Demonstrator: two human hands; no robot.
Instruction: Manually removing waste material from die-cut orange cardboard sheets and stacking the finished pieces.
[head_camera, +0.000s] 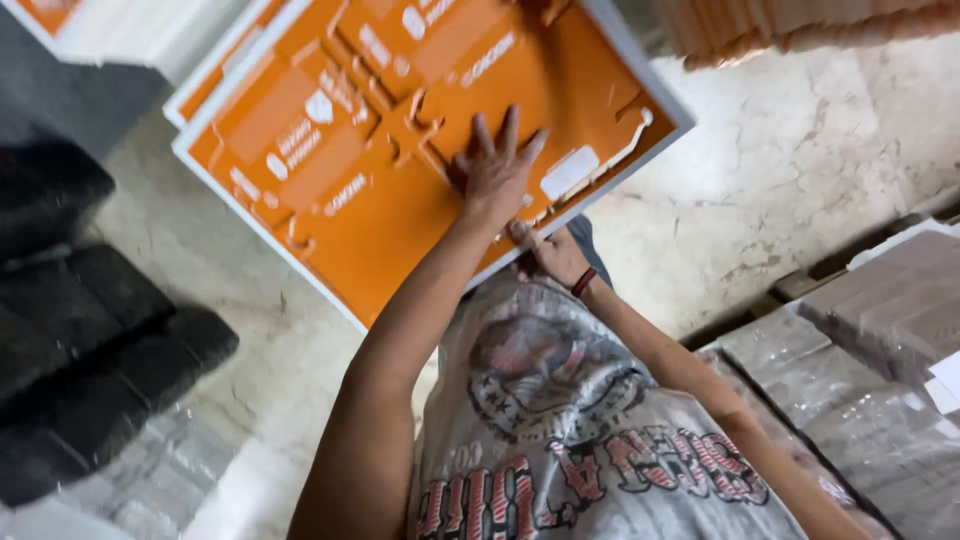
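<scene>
The orange die-cut sheet (350, 200) is pressed by the flat, spread left hand (497, 170); its lower edge is gripped by the right hand (553, 254).

Right hand (548, 252): fingertips tucked under the orange die-cut sheet (400, 190), grip not visible. Sheet's top corner cut off by the frame edge. Second sheet (215, 70) mostly covered by it. Wrapped stacks (880, 380) run off right edge. Black blocks (80, 320) blurred, kind unclear.
</scene>
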